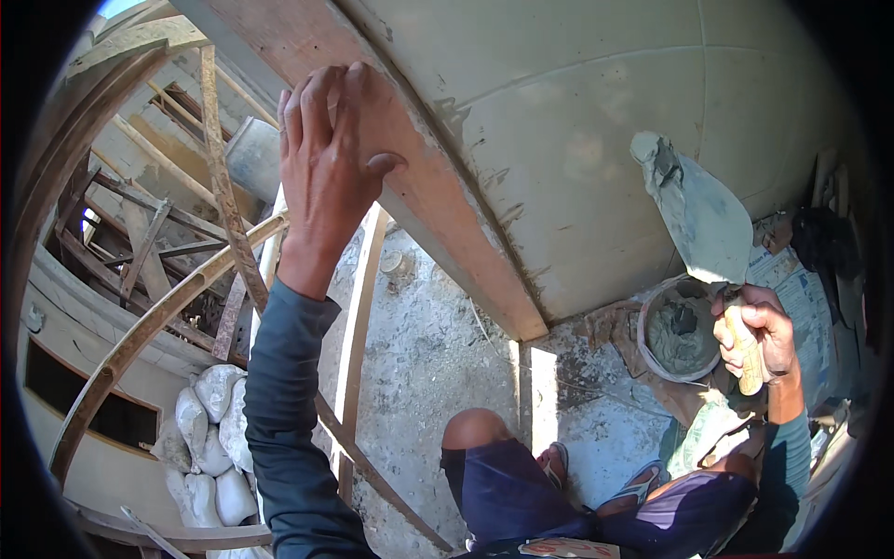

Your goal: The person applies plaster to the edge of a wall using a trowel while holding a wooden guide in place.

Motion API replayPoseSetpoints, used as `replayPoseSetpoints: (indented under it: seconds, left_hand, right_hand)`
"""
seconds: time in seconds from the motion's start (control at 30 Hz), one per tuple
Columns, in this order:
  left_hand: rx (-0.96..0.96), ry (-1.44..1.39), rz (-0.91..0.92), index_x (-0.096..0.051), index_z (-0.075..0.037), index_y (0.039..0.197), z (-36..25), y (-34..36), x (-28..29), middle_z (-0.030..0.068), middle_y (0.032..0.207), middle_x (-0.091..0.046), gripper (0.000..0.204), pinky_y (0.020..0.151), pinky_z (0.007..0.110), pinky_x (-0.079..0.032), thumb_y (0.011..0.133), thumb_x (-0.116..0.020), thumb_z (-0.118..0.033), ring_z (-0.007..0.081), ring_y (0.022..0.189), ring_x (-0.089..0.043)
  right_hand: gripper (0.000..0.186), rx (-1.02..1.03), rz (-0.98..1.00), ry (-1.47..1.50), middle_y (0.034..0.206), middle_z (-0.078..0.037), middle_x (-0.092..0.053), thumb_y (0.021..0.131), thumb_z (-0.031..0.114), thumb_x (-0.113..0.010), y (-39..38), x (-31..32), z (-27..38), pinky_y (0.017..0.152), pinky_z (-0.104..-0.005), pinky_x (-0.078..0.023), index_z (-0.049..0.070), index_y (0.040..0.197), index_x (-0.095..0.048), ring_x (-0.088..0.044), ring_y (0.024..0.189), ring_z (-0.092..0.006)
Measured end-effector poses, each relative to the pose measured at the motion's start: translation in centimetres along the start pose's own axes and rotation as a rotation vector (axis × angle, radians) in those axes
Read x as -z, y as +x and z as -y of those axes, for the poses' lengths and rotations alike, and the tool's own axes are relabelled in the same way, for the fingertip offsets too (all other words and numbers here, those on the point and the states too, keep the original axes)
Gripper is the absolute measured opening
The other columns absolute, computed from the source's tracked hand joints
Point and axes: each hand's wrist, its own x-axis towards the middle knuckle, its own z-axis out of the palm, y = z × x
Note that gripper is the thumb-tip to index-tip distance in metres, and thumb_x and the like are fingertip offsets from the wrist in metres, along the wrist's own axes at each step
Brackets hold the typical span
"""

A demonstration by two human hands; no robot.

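My right hand (756, 335) is closed around the wooden handle of a trowel (706, 219). The broad metal blade points up and left, with a lump of wet grey mortar (659, 166) at its tip. Just below and left of that hand stands a round bucket (646, 328) of grey mortar. My left hand (324, 168) lies against a long reddish wooden board (438, 200), fingers stretched upward and thumb apart. The board runs along the edge of a pale wall (577, 121), where mortar smears mark the joint.
Curved and straight timber poles (172, 303) cross the left side. White filled sacks (216, 447) are piled at the lower left. A dusty concrete floor (414, 373) spreads below the board. A dark bag (824, 238) and paper sacks (792, 289) lie at the right.
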Motion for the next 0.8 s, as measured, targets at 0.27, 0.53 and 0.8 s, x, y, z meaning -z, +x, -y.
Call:
replayPoseSetpoints:
  seconds: [0.27,0.53,0.8]
  left_hand:
    - [-0.086,0.056,-0.026,-0.060,-0.006,0.134,1.7,2.3,1.0,0.0167,0.149,-0.045,0.079,0.111,0.050,-0.040,0.066,-0.089,-0.029,0.0390,0.136,-0.044]
    - [0.087,0.047,-0.008,-0.065,-0.008,0.131,2.9,5.1,2.7,0.0111,0.146,-0.050,0.078,0.102,0.046,-0.049,0.061,-0.093,-0.024,0.0343,0.131,-0.051]
    - [0.096,0.029,-0.024,-0.053,-0.015,0.144,4.7,5.9,3.2,0.0145,0.152,-0.039,0.109,0.115,0.054,-0.035,0.045,-0.097,-0.029,0.0408,0.144,-0.033]
  right_hand:
    - [0.048,0.290,0.239,-0.148,0.080,-0.008,-0.059,0.091,0.028,-0.063,9.1,-11.5,6.1,0.045,-0.0231,-0.047,-0.006,0.123,-0.053,-0.057,0.054,-0.0113]
    - [0.044,0.766,0.129,-0.463,0.099,-0.018,-0.067,0.096,0.026,-0.068,16.6,-17.5,3.9,0.079,-0.0350,-0.053,-0.007,0.124,-0.060,-0.065,0.085,-0.0231]
    - [0.045,1.080,-0.038,-0.749,0.098,-0.030,-0.062,0.088,0.005,-0.071,16.1,-24.4,1.4,0.076,-0.0430,-0.057,-0.013,0.124,-0.052,-0.067,0.087,-0.0433]
